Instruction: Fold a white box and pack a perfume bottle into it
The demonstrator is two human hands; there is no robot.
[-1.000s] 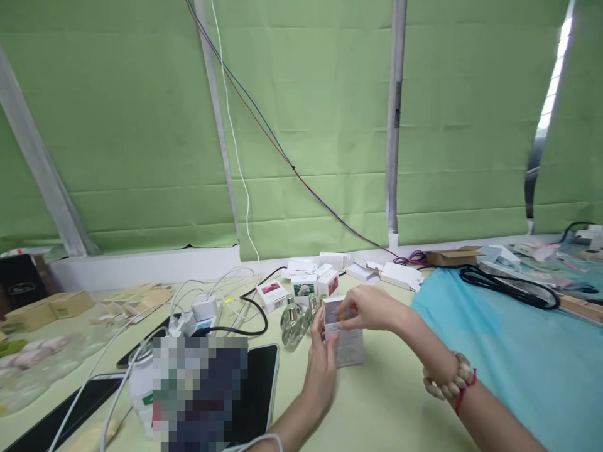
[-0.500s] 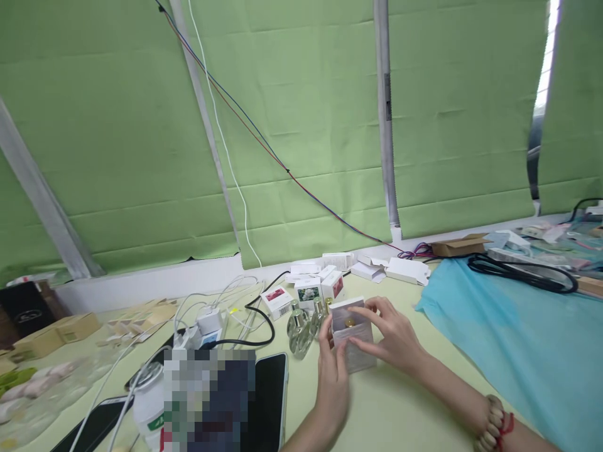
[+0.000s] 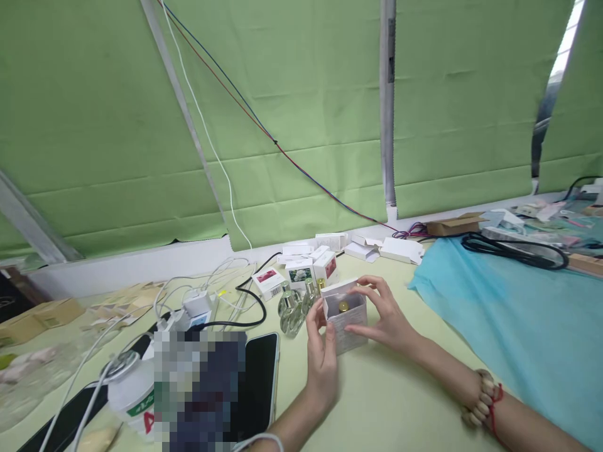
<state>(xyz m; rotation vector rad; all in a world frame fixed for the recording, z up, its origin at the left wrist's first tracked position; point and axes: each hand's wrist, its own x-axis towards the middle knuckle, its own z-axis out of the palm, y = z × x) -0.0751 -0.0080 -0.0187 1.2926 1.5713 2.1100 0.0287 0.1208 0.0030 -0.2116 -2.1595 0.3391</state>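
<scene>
Two hands around a small white cardboard box

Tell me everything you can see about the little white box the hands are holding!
The small white cardboard box stands upright on the pale green table, its top flap folded open toward the back. Inside, the gold cap of a bottle shows. Faint print covers the front, too small to read. The left hand holds its left side and the right hand grips its right side, fingers by the top edge. Clear glass bottles stand just left of it.
</scene>
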